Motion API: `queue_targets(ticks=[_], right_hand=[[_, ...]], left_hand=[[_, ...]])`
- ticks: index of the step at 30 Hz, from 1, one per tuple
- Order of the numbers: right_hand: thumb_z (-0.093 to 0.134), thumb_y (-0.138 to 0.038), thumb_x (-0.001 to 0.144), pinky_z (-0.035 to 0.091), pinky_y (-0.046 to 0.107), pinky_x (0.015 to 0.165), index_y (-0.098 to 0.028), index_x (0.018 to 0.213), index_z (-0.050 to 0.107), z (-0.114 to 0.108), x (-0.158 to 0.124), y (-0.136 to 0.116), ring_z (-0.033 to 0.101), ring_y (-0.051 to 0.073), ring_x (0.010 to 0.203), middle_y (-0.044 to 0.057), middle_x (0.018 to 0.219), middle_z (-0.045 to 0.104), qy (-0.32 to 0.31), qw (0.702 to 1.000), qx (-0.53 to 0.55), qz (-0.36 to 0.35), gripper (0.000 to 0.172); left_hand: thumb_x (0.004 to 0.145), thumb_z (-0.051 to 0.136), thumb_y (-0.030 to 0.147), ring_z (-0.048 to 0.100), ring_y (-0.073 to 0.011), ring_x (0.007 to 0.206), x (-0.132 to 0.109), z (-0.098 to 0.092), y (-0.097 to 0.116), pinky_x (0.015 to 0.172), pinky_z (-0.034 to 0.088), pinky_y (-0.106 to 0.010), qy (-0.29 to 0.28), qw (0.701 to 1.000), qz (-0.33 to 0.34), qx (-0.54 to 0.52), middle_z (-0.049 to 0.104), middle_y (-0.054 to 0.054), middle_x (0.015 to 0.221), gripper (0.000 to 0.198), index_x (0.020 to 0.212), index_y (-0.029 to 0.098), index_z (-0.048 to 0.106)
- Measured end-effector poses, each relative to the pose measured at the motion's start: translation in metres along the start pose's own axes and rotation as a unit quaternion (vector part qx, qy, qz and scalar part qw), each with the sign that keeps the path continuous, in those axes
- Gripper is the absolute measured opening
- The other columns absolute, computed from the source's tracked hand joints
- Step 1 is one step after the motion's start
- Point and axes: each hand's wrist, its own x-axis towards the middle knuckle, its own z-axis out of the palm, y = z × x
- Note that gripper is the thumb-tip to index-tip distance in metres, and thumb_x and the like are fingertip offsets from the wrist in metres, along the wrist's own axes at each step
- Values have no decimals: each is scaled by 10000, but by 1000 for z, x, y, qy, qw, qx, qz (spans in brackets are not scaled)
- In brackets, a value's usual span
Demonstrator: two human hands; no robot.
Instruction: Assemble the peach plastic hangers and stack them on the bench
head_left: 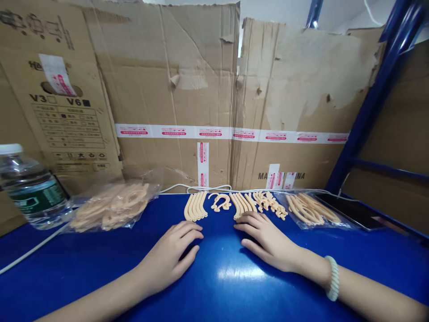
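Note:
Both my hands rest palm down on the blue table. My left hand lies flat with fingers stretched out, holding nothing, just in front of a row of curved peach-coloured plastic strips. My right hand, a pale bead bracelet on its wrist, is also flat and empty, its fingertips close to a second row of strips. Between the rows sits a small hook-shaped peach piece. More knobbly peach pieces lie to the right.
A clear bag of peach parts lies at the left beside a water bottle. Another bag of parts and a dark phone lie at the right. Cardboard boxes wall the back; a white cable runs along them. Blue shelf post at right.

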Motion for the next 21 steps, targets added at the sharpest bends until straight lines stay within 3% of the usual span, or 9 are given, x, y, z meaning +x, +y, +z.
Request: queue_targets(ticks=[14, 21], right_hand=[[456, -278, 986, 330, 433, 1039, -218, 1151, 593, -2, -1, -4, 464, 229, 1183, 74, 1157, 614, 10, 999, 12, -42, 223], [443, -220, 973, 387, 428, 968, -206, 1088, 607, 0, -2, -5, 503, 227, 1072, 72, 1072, 626, 9, 998, 25, -51, 201]], left_hand=[[935, 433, 168, 545, -252, 1153, 0, -4, 0, 973, 450, -462, 28, 1000, 12, 7, 619, -73, 1205, 232, 1113, 236, 565], [927, 430, 174, 577, -254, 1120, 5, -18, -30, 973, 476, -461, 78, 996, -21, 27, 630, -107, 1173, 262, 1170, 185, 528]])
